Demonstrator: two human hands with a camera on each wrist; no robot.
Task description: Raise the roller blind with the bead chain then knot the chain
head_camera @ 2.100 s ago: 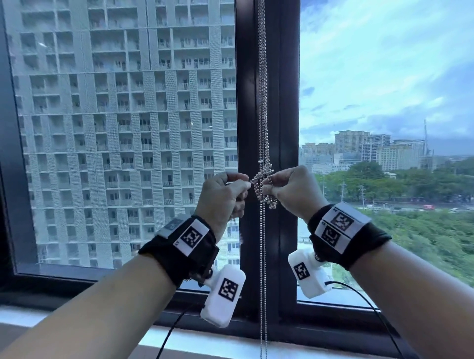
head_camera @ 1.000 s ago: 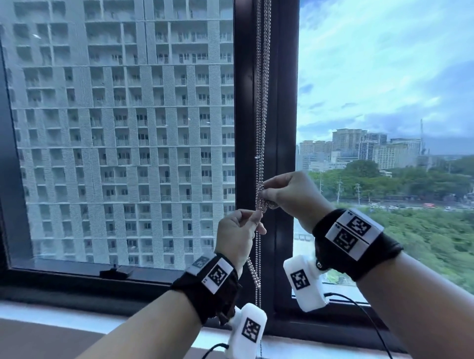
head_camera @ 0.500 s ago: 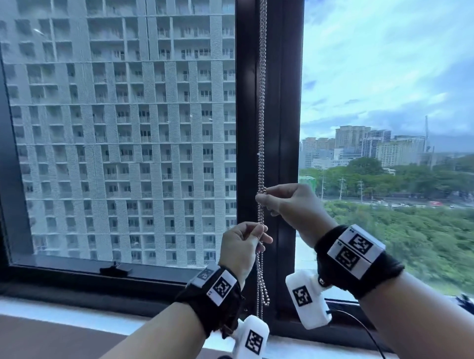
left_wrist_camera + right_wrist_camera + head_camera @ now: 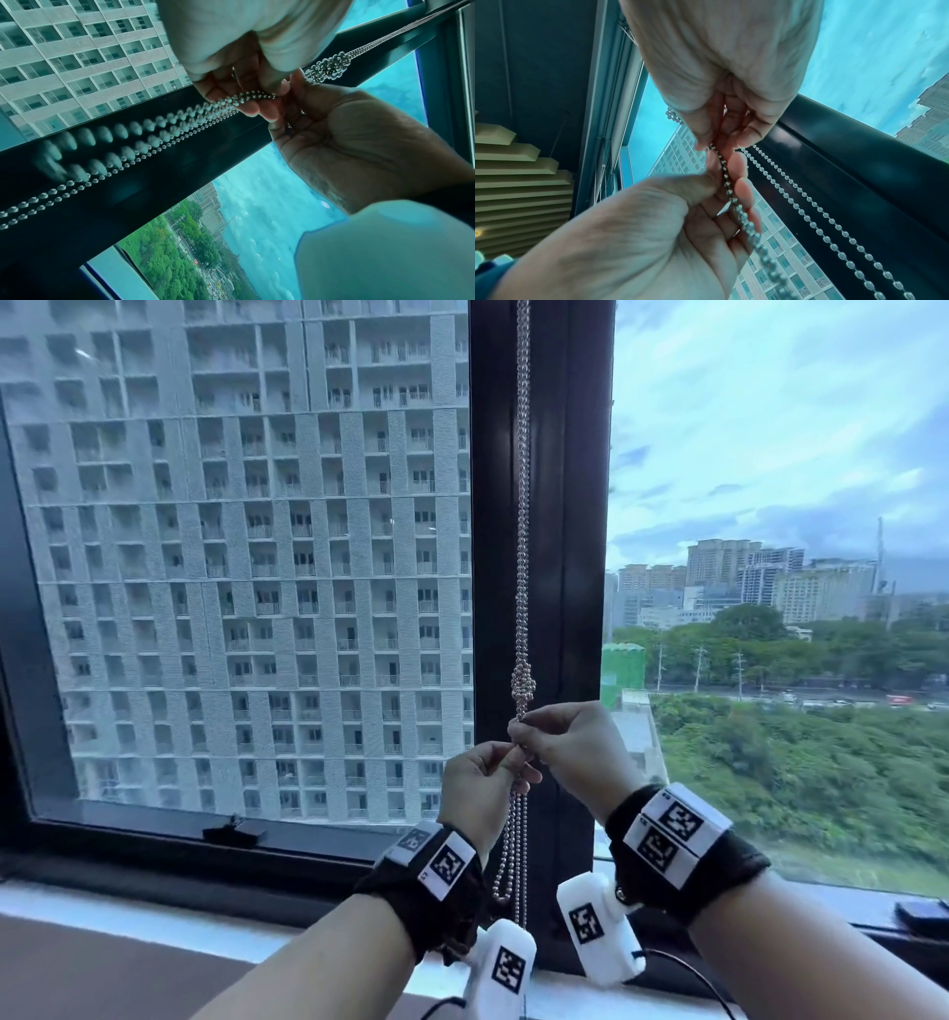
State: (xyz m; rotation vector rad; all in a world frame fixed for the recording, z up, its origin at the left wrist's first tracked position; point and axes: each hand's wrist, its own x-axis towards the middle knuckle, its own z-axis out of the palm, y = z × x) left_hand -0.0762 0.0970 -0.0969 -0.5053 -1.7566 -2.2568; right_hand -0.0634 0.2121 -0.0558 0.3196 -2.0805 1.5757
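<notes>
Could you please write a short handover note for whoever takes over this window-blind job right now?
Left hand: pinching the bead chain just below the right hand.
Right hand: pinching the chain directly under the knot.
Chain hangs in front of the dark window frame; its loose loop dangles below both hands.
Done: no blind covers the glass in these views, and a knot is formed.
Left: check that the knot looks tight, then release each grip.

A dark vertical window frame post [image 4: 565, 505] divides the glass. Beyond it stand a pale grey high-rise apartment block [image 4: 246, 557] and green treetops [image 4: 801, 752]. A small black object, perhaps a latch [image 4: 233, 832], sits on the lower frame.
</notes>
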